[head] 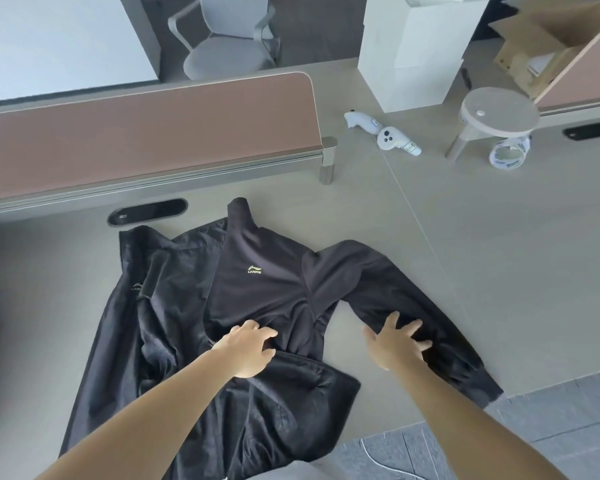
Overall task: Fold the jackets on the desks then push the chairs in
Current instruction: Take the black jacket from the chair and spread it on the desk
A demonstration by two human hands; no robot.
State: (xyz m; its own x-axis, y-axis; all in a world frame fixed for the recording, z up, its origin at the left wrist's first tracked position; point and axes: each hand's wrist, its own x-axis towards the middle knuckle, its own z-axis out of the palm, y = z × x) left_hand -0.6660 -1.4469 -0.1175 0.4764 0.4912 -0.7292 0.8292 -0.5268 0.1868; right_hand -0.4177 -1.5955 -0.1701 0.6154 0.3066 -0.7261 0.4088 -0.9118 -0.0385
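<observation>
One black jacket [257,292], spread open on my desk [482,258]. My left hand [248,348], fingers curled, grips fabric at its middle; my right hand [395,341], fingers splayed, presses its sleeve [413,289] flat.

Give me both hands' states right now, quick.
Left hand: fingers bent on the jacket front; whether it grips cannot be told.
Right hand: open, fingers spread flat on the sleeve.

Brown partition [146,133], grey carpet floor [551,420].
</observation>
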